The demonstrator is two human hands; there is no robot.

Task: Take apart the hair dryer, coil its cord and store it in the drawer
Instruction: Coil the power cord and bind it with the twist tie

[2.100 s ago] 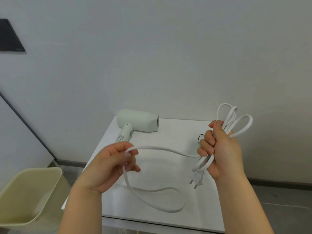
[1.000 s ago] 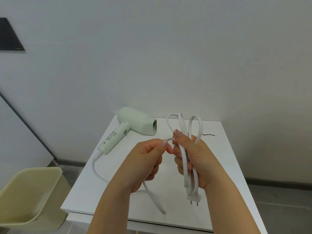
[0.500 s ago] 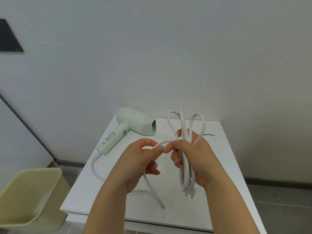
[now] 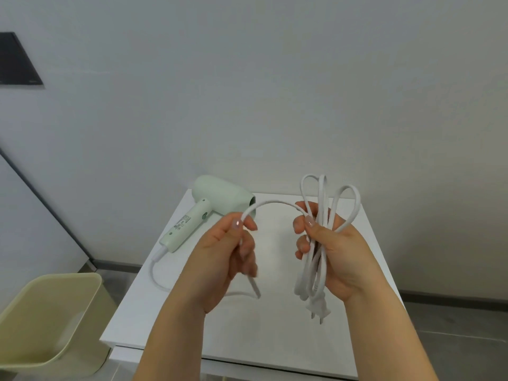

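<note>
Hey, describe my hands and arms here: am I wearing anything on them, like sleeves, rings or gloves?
Both forearms are bare down to the frame's bottom edge; no sleeves show. The left hand and right hand wear no gloves, and no rings, watch or bracelet show. The thumbnails look short, with a pale glossy sheen, perhaps polish.

Soft, even light is filling the scene. The worktop (image 4: pixel 275 334) is glaring faintly at centre, the left hand (image 4: pixel 220 259) is smearing with motion blur, and straight lines are bending at 9 o'clock.
</note>
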